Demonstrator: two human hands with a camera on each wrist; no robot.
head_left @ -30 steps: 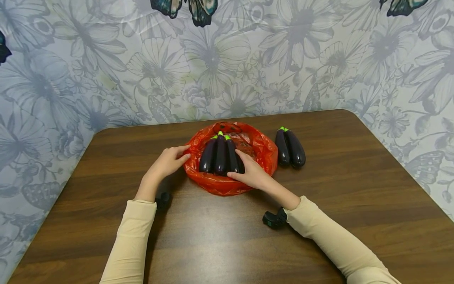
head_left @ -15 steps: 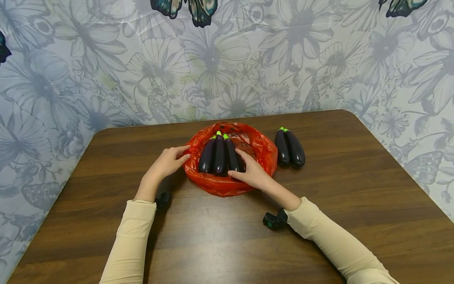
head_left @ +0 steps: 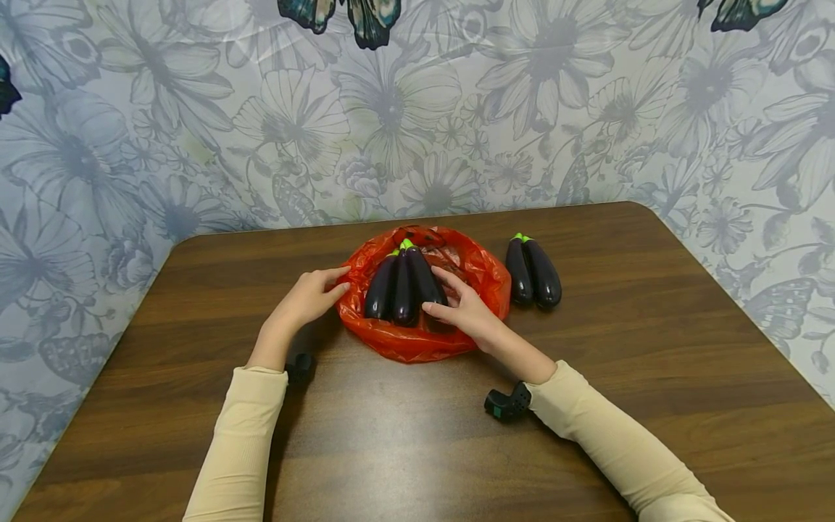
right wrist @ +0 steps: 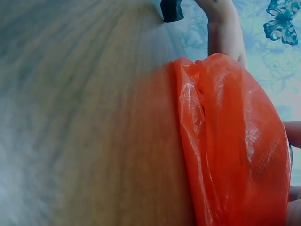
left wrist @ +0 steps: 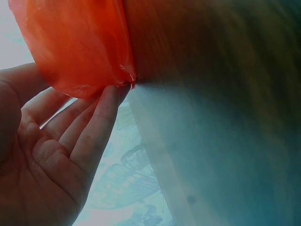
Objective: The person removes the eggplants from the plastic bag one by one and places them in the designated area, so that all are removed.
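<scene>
Table (head_left: 391,442) carries red plastic bag (head_left: 414,348), left hand (head_left: 305,301) touching its side, fingers fairly straight. Right hand (head_left: 466,310) grasps rightmost eggplant (head_left: 425,277) of three visible inside; two more eggplants (head_left: 540,274) lie right of those fingers.

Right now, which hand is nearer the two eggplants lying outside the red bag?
Right. The right hand is over the red bag, left of the eggplant pair; the left hand is farther, at the bag's left rim.
</scene>
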